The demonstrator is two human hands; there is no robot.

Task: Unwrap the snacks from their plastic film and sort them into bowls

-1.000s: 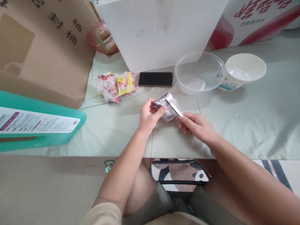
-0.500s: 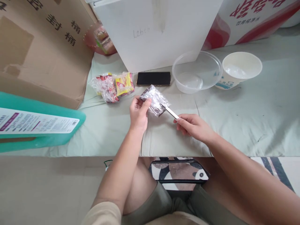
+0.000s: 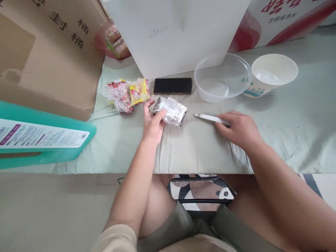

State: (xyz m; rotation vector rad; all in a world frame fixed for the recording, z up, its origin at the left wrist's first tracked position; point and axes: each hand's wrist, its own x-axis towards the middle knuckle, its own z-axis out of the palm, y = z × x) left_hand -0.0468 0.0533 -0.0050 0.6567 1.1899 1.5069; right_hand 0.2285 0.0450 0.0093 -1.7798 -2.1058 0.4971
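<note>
My left hand [image 3: 153, 123] is closed on a packet wrapped in shiny clear plastic film [image 3: 172, 111], thumb on top and fingers at its left side. Dark patches show through the film. To the right, my right hand [image 3: 240, 130] is low over the cloth, palm down, its fingers around the back end of a slim white utility knife [image 3: 210, 118]. The knife's tip points left toward the packet, with a gap between them. Just beyond the packet lies a black phone [image 3: 172, 85].
Snack packets in clear wrap [image 3: 118, 96] lie left of the phone. A clear plastic bowl [image 3: 212, 92] and a paper cup [image 3: 258, 91] stand to the right. Behind are a white box [image 3: 173, 45] and a cardboard box [image 3: 55, 66]. A teal container [image 3: 65, 154] is at left.
My right hand has moved right and turned palm down, drawing the knife away from the packet. The packet has tilted in my left hand and shifted slightly left.
</note>
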